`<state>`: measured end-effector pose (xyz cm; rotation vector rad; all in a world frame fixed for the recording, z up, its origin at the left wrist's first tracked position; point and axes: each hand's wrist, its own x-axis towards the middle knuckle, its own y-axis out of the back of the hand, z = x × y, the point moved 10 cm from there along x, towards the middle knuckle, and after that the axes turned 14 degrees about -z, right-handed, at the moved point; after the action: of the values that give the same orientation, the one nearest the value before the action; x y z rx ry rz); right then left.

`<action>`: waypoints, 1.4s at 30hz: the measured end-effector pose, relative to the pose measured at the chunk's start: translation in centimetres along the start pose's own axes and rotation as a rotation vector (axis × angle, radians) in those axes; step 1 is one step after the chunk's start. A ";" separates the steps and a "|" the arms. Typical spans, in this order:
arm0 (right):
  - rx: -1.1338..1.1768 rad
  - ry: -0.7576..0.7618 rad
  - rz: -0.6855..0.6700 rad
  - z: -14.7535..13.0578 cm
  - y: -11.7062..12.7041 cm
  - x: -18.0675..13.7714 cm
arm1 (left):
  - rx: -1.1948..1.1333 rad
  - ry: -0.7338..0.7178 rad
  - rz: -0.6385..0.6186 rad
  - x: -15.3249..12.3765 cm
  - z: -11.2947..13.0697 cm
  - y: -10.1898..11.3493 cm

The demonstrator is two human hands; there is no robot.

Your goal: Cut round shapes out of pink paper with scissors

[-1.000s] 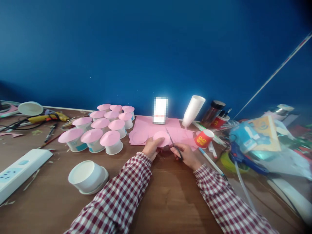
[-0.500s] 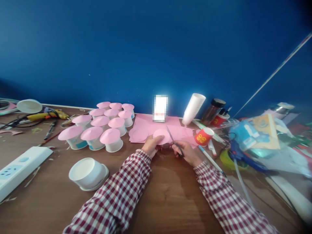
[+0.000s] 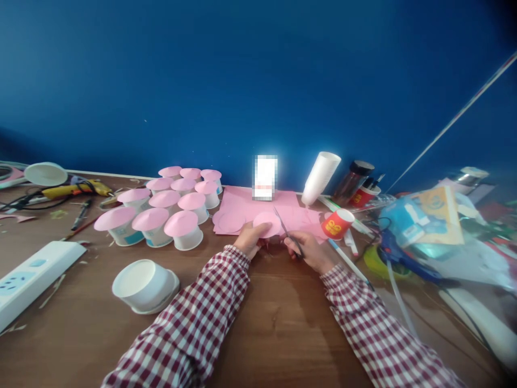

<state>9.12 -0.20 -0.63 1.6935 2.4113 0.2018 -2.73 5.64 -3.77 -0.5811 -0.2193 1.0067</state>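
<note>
My left hand pinches a round piece of pink paper by its left edge, thumb on top. A pair of scissors is in my right hand, its blades pointing up and left along the paper's right edge. Below the hands hangs some pink trimming, too blurred to make out well. Behind them lie pink paper sheets, with a cut pink circle on their left part. To the left stand several white cups with pink cone tops in rows.
A white tub stands near my left forearm, and a power strip lies farther left. A stack of white cups leans behind a red paper cup. A blue glue gun and plastic bags crowd the right side.
The view has shifted slightly. Both hands stay nearly in place, and the pink round is turned a little, with more of its face showing beside the scissor blades.
</note>
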 end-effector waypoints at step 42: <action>-0.020 -0.004 0.002 0.5 0.0 0.2 | -0.004 -0.007 -0.002 0.2 -0.1 0.2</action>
<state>9.16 -0.05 -1.14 1.6862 2.3968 0.2213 -2.74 5.87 -4.04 -0.5807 -0.2279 1.0068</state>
